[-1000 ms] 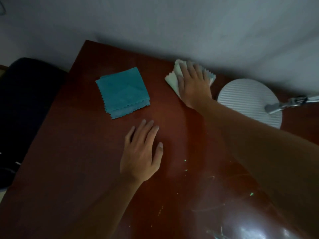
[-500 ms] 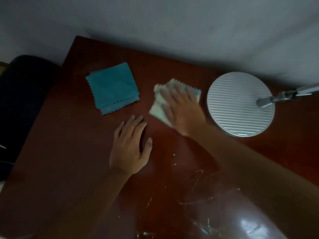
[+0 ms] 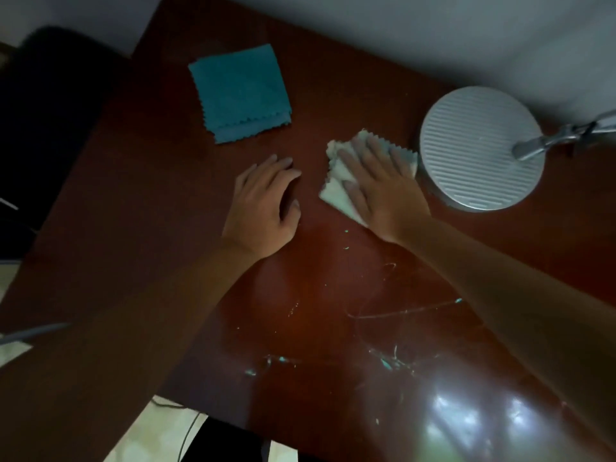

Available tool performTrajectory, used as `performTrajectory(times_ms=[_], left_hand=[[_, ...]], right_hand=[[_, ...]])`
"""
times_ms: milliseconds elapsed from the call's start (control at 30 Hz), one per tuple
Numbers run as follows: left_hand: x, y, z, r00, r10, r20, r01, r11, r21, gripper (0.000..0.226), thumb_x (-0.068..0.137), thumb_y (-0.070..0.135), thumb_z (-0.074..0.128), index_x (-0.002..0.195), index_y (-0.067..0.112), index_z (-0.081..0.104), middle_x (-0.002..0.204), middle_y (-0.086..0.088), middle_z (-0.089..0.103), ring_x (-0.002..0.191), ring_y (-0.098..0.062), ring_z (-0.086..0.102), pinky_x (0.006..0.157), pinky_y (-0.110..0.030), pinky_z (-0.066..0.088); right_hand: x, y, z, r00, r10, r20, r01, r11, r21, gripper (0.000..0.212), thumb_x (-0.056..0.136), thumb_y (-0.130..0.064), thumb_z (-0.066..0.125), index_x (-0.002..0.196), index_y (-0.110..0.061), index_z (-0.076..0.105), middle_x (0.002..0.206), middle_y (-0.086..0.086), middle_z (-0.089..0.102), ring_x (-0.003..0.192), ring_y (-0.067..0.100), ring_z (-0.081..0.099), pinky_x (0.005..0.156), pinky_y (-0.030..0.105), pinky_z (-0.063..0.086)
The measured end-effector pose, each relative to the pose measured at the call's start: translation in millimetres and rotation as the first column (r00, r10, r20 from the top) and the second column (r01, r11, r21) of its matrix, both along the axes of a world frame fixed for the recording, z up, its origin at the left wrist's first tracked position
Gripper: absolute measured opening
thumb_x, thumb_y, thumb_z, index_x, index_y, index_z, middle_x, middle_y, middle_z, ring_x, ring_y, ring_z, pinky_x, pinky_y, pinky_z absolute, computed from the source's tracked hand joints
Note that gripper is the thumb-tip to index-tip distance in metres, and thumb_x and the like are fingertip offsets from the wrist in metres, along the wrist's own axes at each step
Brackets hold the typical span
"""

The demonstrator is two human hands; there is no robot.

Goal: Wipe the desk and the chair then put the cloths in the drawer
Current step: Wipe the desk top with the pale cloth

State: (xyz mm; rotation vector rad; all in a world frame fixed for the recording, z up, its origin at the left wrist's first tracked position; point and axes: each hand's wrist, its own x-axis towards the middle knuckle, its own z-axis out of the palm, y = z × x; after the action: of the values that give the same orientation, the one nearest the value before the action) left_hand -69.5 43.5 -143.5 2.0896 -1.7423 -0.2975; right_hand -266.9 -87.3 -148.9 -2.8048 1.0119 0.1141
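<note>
A dark red wooden desk (image 3: 140, 228) fills the view. My right hand (image 3: 383, 191) lies flat with straight fingers on a pale white cloth (image 3: 336, 191), pressing it to the desk just left of the lamp base. My left hand (image 3: 266, 205) rests on the bare desk beside it, fingers relaxed, holding nothing. A folded teal cloth (image 3: 240, 95) lies untouched at the far left of the desk. The black chair (image 3: 43, 121) stands off the desk's left edge.
A round ribbed white lamp base (image 3: 480, 155) with a metal arm (image 3: 560, 138) stands at the right, touching close to the white cloth. A grey wall (image 3: 433, 35) runs behind the desk. Scratches and glare mark the near desk surface (image 3: 400, 361).
My right hand has slid the white cloth from the far edge toward me and down beside the lamp base. My left hand stayed on the desk. The view shifted.
</note>
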Motion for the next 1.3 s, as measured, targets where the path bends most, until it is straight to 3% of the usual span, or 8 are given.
performTrajectory(times_ms=[133, 300, 400, 600, 767, 867, 1067, 1300], left_hand=[[5, 36, 9, 0.999, -0.023, 0.026, 0.024, 0.999, -0.034, 0.034, 0.091, 0.021, 0.053, 0.122, 0.013, 0.062, 0.139, -0.005, 0.056, 0.137, -0.020, 0.044, 0.112, -0.038, 0.027], [21, 95, 6, 0.999, 0.021, 0.036, -0.020, 0.999, -0.028, 0.034, 0.095, 0.018, 0.051, 0.126, 0.010, 0.061, 0.139, -0.007, 0.057, 0.136, -0.022, 0.046, 0.111, -0.041, 0.030], [35, 119, 4, 0.993, 0.101, 0.061, -0.098, 0.994, -0.048, 0.034, 0.095, 0.015, 0.050, 0.127, 0.008, 0.060, 0.138, -0.009, 0.057, 0.135, -0.023, 0.047, 0.109, -0.041, 0.030], [53, 143, -5, 0.983, 0.118, 0.142, -0.121, 0.992, 0.016, 0.041, 0.098, 0.025, 0.042, 0.135, 0.009, 0.054, 0.149, -0.010, 0.047, 0.144, -0.024, 0.036, 0.114, -0.043, 0.023], [49, 146, -8, 0.979, 0.102, 0.175, -0.104, 0.995, 0.005, 0.044, 0.098, 0.027, 0.044, 0.138, 0.010, 0.053, 0.151, -0.009, 0.045, 0.146, -0.026, 0.031, 0.117, -0.046, 0.021], [50, 145, -7, 0.975, 0.105, 0.196, -0.113, 0.993, 0.027, 0.046, 0.098, 0.029, 0.042, 0.139, 0.011, 0.051, 0.152, -0.008, 0.043, 0.147, -0.024, 0.030, 0.117, -0.045, 0.019], [50, 145, -5, 0.971, 0.103, 0.215, -0.118, 0.991, 0.059, 0.047, 0.097, 0.031, 0.042, 0.140, 0.012, 0.050, 0.153, -0.008, 0.042, 0.147, -0.024, 0.029, 0.117, -0.043, 0.018], [49, 143, -4, 0.970, 0.100, 0.223, -0.128, 0.985, 0.115, 0.050, 0.097, 0.033, 0.038, 0.141, 0.011, 0.048, 0.154, -0.010, 0.040, 0.147, -0.026, 0.029, 0.117, -0.049, 0.022]], right_hand=[[13, 1, -1, 0.979, -0.200, 0.050, 0.202, 0.979, -0.036, 0.057, 0.105, -0.041, 0.016, 0.155, -0.015, 0.026, 0.163, 0.013, 0.023, 0.152, 0.032, 0.015, 0.122, 0.053, 0.013], [1, 99, -1, 1.000, -0.015, 0.020, 0.016, 0.999, -0.038, 0.055, 0.107, -0.040, 0.018, 0.156, -0.017, 0.025, 0.163, 0.010, 0.023, 0.152, 0.029, 0.013, 0.122, 0.052, 0.013], [3, 80, 1, 0.999, 0.043, -0.025, -0.043, 0.999, 0.006, 0.056, 0.106, -0.043, 0.015, 0.157, -0.020, 0.017, 0.164, 0.009, 0.017, 0.153, 0.027, 0.007, 0.122, 0.051, 0.011], [32, 32, 0, 0.967, -0.253, 0.018, 0.253, 0.967, -0.020, 0.059, 0.105, -0.045, 0.008, 0.158, -0.020, 0.013, 0.166, 0.009, 0.011, 0.153, 0.028, 0.004, 0.123, 0.051, 0.007], [24, 136, 1, 0.999, -0.031, -0.008, 0.031, 0.999, -0.023, 0.057, 0.106, -0.043, 0.013, 0.157, -0.019, 0.021, 0.164, 0.010, 0.019, 0.153, 0.030, 0.009, 0.121, 0.053, 0.013], [27, 113, 2, 0.997, 0.072, -0.037, -0.070, 0.997, 0.042, 0.060, 0.105, -0.046, 0.004, 0.157, -0.020, 0.020, 0.163, 0.010, 0.021, 0.153, 0.030, 0.010, 0.121, 0.054, 0.015], [43, 5, -1, 0.938, -0.346, 0.030, 0.347, 0.938, -0.010, 0.065, 0.101, -0.047, 0.003, 0.157, -0.018, 0.016, 0.165, 0.012, 0.015, 0.152, 0.032, 0.009, 0.122, 0.053, 0.009], [5, 74, 2, 0.997, -0.073, -0.004, 0.073, 0.996, -0.042, 0.056, 0.107, -0.038, 0.016, 0.156, -0.012, 0.021, 0.162, 0.015, 0.022, 0.152, 0.032, 0.013, 0.121, 0.054, 0.014]])
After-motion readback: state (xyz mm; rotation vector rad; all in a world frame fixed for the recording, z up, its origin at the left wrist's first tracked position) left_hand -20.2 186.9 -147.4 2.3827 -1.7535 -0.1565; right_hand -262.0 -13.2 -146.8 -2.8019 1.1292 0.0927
